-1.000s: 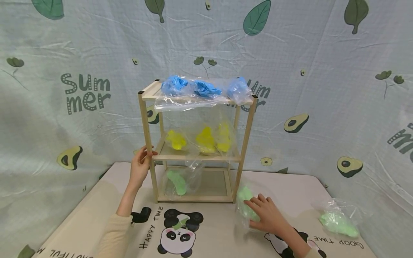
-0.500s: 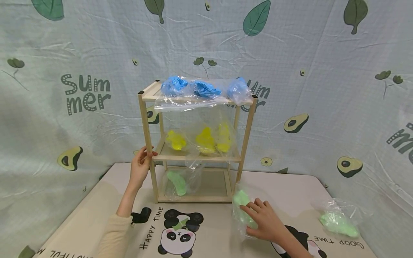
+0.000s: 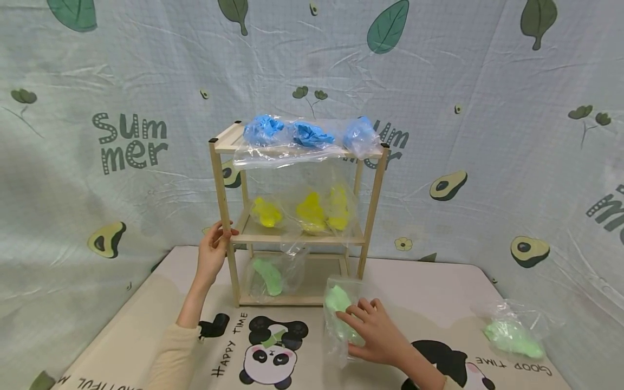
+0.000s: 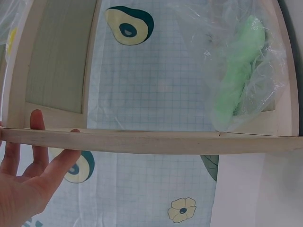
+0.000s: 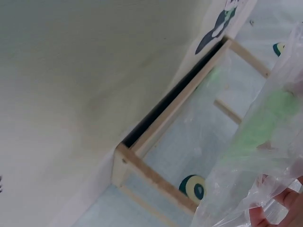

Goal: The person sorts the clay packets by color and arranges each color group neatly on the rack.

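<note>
A small three-tier wooden shelf [image 3: 297, 239] stands on the table. My left hand [image 3: 213, 251] holds its front left post; in the left wrist view the fingers [image 4: 37, 163] lie on both sides of that post. My right hand [image 3: 375, 331] grips a clear plastic bag with a soft green item [image 3: 343, 313] inside, in front of the shelf's lower right corner. That bag [image 5: 255, 137] also fills the right side of the right wrist view, where it partly hides the fingers. On the bottom tier lies another bagged green item [image 3: 268, 276], at the left.
Bagged yellow items [image 3: 311, 212] lie on the middle tier, bagged crumpled blue items [image 3: 312, 134] on top. One more bagged green item [image 3: 514, 338] rests at the table's right. A printed curtain [image 3: 161, 70] hangs behind the shelf.
My right hand has moved left with the bagged green item, from beside the shelf's right post to in front of the bottom tier's right end. The left hand has stayed on the post.
</note>
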`<action>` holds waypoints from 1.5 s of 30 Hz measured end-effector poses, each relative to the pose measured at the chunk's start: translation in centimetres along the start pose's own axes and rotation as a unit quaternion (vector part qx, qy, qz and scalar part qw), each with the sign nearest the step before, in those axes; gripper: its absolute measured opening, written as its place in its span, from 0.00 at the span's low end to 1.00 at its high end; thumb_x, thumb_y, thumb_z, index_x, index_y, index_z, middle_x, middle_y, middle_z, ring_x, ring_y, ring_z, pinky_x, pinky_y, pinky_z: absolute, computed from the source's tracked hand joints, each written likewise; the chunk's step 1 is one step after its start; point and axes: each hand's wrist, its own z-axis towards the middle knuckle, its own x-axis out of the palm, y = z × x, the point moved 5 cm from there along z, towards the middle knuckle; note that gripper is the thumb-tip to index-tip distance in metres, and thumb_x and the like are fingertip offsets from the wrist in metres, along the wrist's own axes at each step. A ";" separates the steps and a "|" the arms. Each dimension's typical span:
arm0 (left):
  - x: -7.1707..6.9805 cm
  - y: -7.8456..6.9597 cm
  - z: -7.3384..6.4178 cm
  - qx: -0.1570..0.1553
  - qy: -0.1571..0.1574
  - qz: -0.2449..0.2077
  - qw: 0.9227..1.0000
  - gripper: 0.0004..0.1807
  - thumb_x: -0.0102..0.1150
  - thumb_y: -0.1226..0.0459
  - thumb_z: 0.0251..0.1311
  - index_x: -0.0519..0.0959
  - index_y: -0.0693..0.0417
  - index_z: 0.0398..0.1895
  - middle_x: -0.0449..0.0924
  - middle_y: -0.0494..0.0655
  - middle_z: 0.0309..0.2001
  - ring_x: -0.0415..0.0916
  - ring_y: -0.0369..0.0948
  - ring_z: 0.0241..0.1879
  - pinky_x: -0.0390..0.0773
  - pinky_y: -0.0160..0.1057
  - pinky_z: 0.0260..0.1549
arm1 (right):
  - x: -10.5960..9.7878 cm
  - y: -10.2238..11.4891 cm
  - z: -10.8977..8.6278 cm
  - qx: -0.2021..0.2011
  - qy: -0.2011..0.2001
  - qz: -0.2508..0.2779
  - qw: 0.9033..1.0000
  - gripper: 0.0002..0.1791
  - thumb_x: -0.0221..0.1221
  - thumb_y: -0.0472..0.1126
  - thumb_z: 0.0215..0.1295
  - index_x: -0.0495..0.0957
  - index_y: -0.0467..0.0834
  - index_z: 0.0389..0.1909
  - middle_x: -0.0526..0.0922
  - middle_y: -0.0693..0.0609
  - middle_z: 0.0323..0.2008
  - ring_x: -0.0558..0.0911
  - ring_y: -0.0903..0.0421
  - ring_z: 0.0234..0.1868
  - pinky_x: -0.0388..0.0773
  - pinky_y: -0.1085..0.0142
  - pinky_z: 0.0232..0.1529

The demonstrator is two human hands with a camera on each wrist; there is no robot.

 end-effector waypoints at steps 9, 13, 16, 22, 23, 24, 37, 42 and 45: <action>0.0 0.0 0.0 0.000 0.001 0.006 1.000 0.10 0.45 0.61 0.64 0.70 0.47 0.46 0.75 0.26 0.29 0.73 0.25 0.33 0.76 0.29 0.27 | 1.7 1.0 2.7 0.001 0.012 -0.018 1.000 0.32 0.63 0.53 0.43 0.71 0.52 0.54 0.72 0.59 0.39 0.63 0.60 0.38 0.56 0.63 0.38; 0.0 -0.1 0.0 -0.001 0.002 0.007 1.000 0.10 0.45 0.62 0.64 0.70 0.49 0.47 0.75 0.26 0.29 0.73 0.25 0.33 0.76 0.28 0.26 | 2.3 1.2 3.8 0.011 0.012 -0.031 0.999 0.31 0.63 0.52 0.46 0.70 0.52 0.55 0.73 0.58 0.40 0.64 0.59 0.39 0.58 0.62 0.39; -0.1 -0.2 0.1 -0.002 0.000 0.010 1.000 0.10 0.45 0.63 0.64 0.70 0.49 0.47 0.75 0.25 0.29 0.73 0.25 0.32 0.75 0.28 0.25 | 2.9 1.1 4.5 0.018 0.010 -0.041 0.999 0.31 0.63 0.51 0.47 0.69 0.52 0.56 0.73 0.57 0.41 0.65 0.58 0.39 0.59 0.60 0.39; -0.1 -0.3 0.2 0.003 0.000 0.013 1.000 0.10 0.45 0.62 0.64 0.70 0.51 0.47 0.75 0.26 0.29 0.73 0.25 0.32 0.75 0.29 0.25 | 4.3 0.8 5.7 0.031 0.014 -0.064 0.997 0.30 0.61 0.49 0.51 0.66 0.52 0.58 0.72 0.56 0.44 0.66 0.56 0.42 0.61 0.58 0.39; -0.1 -0.3 0.2 0.003 0.000 0.013 1.000 0.10 0.45 0.62 0.64 0.70 0.51 0.47 0.75 0.26 0.29 0.73 0.25 0.32 0.75 0.29 0.25 | 4.6 0.7 5.8 0.033 0.014 -0.071 0.997 0.30 0.61 0.48 0.52 0.66 0.52 0.58 0.72 0.55 0.45 0.67 0.56 0.42 0.61 0.58 0.39; -0.1 -0.3 0.2 0.003 0.001 0.013 1.000 0.11 0.45 0.62 0.64 0.70 0.51 0.47 0.75 0.26 0.29 0.73 0.25 0.32 0.75 0.29 0.25 | 4.8 0.6 6.0 0.036 0.014 -0.075 0.996 0.31 0.61 0.48 0.52 0.65 0.52 0.59 0.72 0.55 0.45 0.67 0.55 0.43 0.61 0.58 0.39; 0.0 -0.2 -0.1 -0.005 0.003 0.010 1.000 0.11 0.44 0.61 0.64 0.70 0.50 0.48 0.75 0.25 0.29 0.73 0.25 0.33 0.76 0.29 0.26 | 7.0 -0.6 7.4 0.077 0.007 -0.106 0.991 0.30 0.60 0.43 0.56 0.63 0.51 0.61 0.74 0.56 0.48 0.70 0.54 0.47 0.65 0.58 0.39; 0.0 -0.2 -0.1 -0.008 0.002 0.010 1.000 0.11 0.44 0.60 0.64 0.70 0.49 0.47 0.75 0.25 0.29 0.73 0.25 0.32 0.76 0.29 0.26 | 7.7 -1.0 7.9 0.088 0.003 -0.103 0.991 0.29 0.58 0.42 0.58 0.63 0.51 0.61 0.74 0.56 0.49 0.70 0.53 0.48 0.64 0.57 0.40; 0.0 -0.2 -0.1 -0.008 0.002 0.011 1.000 0.11 0.44 0.60 0.64 0.70 0.48 0.47 0.74 0.25 0.29 0.73 0.24 0.32 0.76 0.29 0.26 | 8.3 -1.1 8.3 0.092 -0.004 -0.102 0.991 0.28 0.57 0.41 0.58 0.63 0.51 0.60 0.74 0.56 0.49 0.70 0.52 0.48 0.64 0.56 0.40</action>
